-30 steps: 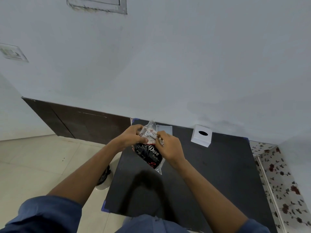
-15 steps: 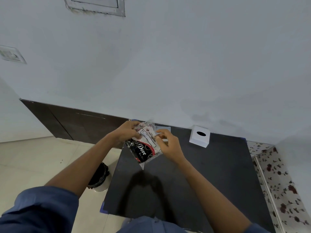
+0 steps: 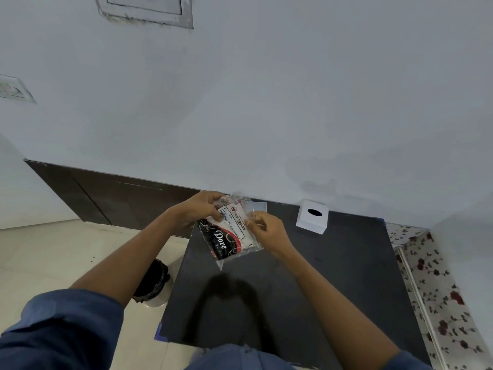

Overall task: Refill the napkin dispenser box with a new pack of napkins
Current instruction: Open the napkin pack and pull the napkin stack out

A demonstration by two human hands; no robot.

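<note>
The job looks like it has just begun: the left hand [image 3: 201, 208] and the right hand [image 3: 269, 231] both pinch the napkin pack [image 3: 229, 233] by its top, up in the air over the black counter [image 3: 333, 284], and I cannot tell if it is torn open yet. The white dispenser box [image 3: 312, 216] waits by the wall at the back edge, well apart, with lots of bare counter to move in.

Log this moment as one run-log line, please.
stage: opening pack | napkin pack: held above black table | left hand: gripping top | right hand: pinching wrapper edge | dispenser box: on table, untouched
</note>
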